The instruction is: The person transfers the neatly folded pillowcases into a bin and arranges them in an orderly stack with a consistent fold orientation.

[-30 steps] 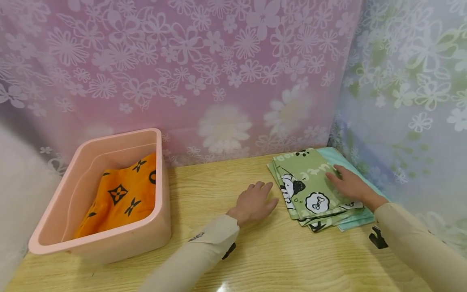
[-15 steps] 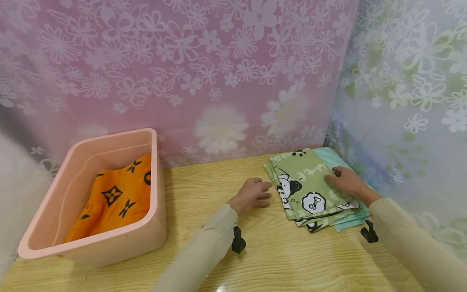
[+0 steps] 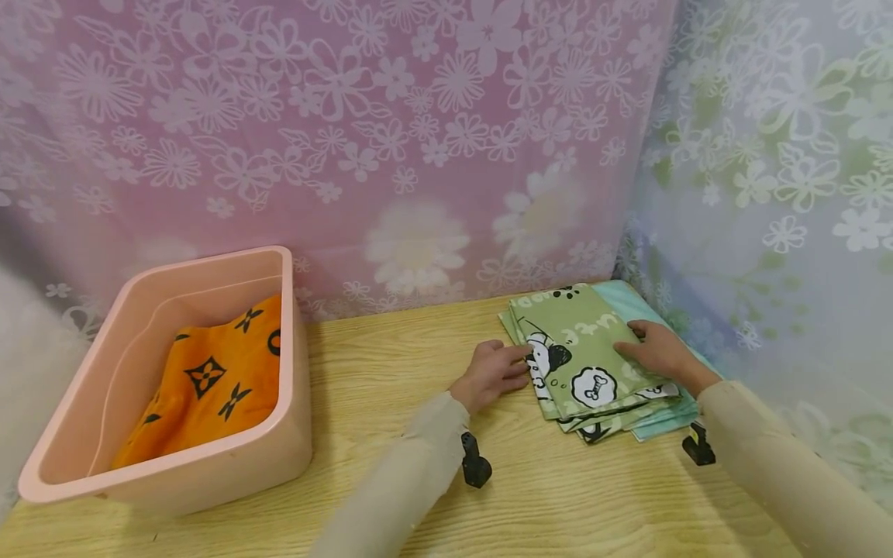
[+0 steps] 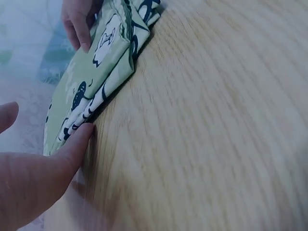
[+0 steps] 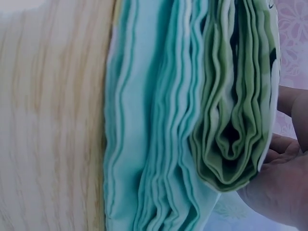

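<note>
A folded green cloth with dog and bone prints lies on a folded turquoise cloth at the right of the table. My left hand has its fingertips right at the green cloth's left edge, fingers loosely extended; the left wrist view shows one fingertip low against the folded layers. On the opposite side, my right hand rests over the right part of the green cloth. Seen from the right wrist, the green layers curve in a thick fold above the turquoise ones, with the right hand beyond.
A pink plastic tub stands on the left of the wooden table, with an orange patterned cloth inside. Pink floral fabric hangs behind, and a pale floral one closes in the right side.
My left hand has moved right, from above the table to the green cloth's left edge. The right hand stays over the cloth. The head view has shifted slightly to the right.
</note>
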### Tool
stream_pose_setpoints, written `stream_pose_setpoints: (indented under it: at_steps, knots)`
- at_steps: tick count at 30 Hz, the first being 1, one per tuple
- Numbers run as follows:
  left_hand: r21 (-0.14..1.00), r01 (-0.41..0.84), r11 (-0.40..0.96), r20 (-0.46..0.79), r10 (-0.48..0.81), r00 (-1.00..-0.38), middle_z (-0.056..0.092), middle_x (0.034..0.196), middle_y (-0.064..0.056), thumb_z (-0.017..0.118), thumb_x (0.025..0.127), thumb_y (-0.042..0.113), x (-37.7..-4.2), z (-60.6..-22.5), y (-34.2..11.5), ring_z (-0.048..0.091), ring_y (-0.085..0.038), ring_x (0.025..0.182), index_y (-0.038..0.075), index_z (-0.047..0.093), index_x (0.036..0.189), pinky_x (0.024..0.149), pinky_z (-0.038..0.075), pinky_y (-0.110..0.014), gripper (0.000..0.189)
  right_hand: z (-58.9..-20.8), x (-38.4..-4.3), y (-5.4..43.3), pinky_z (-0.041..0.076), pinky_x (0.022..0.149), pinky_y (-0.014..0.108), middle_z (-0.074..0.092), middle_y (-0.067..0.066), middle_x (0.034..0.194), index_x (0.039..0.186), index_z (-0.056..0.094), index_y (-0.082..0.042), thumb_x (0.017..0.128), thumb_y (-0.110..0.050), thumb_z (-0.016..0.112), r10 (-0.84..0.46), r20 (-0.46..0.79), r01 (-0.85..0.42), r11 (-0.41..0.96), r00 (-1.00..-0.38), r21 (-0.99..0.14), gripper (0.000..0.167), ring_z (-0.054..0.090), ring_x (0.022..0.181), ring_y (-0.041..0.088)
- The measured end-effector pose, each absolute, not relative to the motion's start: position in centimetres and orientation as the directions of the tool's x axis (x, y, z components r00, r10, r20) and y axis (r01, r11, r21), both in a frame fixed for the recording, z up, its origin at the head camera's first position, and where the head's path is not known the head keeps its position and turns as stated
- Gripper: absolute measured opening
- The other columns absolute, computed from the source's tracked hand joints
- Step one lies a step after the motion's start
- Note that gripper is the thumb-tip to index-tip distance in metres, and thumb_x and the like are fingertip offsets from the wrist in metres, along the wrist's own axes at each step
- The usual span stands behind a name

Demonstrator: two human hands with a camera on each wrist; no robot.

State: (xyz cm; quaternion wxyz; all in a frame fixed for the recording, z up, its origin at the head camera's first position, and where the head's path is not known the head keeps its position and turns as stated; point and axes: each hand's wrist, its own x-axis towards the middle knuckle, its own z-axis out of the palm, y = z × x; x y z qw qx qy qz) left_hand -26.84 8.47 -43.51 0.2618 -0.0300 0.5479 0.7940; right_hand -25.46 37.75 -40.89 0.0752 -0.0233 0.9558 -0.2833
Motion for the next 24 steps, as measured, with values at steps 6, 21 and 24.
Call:
stream_pose_setpoints:
  at_steps: [6, 21, 24]
  knots:
    - [0.835, -0.448, -0.320, -0.320, 0.379, -0.868, 0.056, 0.121, -0.021, 0.067, 0.089, 0.009, -27.0, -44.0, 9.7, 0.058, -0.032, 0.111, -0.009, 0.003, 0.148, 0.092, 0.047, -0.045, 0.089, -41.0, -25.6, 37.6, 0.036, 0.092, 0.062, 0.031, 0.043, 0.134, 0.139, 0.025, 0.021, 0.098, -0.028, 0.054, -0.082, -0.118, -0.004, 0.837, -0.990, -0.547, 0.070, 0.034, 0.119, 0.056]
    - [0.925, -0.339, -0.173, -0.266, 0.344, -0.901, 0.049, 0.127, -0.015, 0.066, 0.090, 0.007, -26.3, -45.5, 11.5, 0.060, -0.023, 0.100, -0.007, 0.037, 0.140, 0.083, 0.052, -0.037, 0.060, -41.4, -25.7, 37.8, 0.038, 0.089, 0.062, 0.035, 0.042, 0.131, 0.138, 0.028, 0.020, 0.098, -0.026, 0.055, -0.098, -0.085, -0.036, 0.838, -0.992, -0.545, 0.067, 0.039, 0.116, 0.055]
    - [0.934, -0.338, -0.116, -0.300, 0.260, -0.918, 0.051, 0.124, -0.013, 0.068, 0.089, 0.011, -26.3, -45.5, 11.8, 0.062, -0.021, 0.093, -0.005, 0.041, 0.138, 0.077, 0.054, -0.035, 0.058, -41.3, -25.9, 37.9, 0.039, 0.088, 0.061, 0.034, 0.042, 0.132, 0.139, 0.028, 0.019, 0.098, -0.027, 0.056, -0.098, -0.101, -0.022, 0.817, -0.990, -0.577, 0.068, 0.038, 0.117, 0.055]
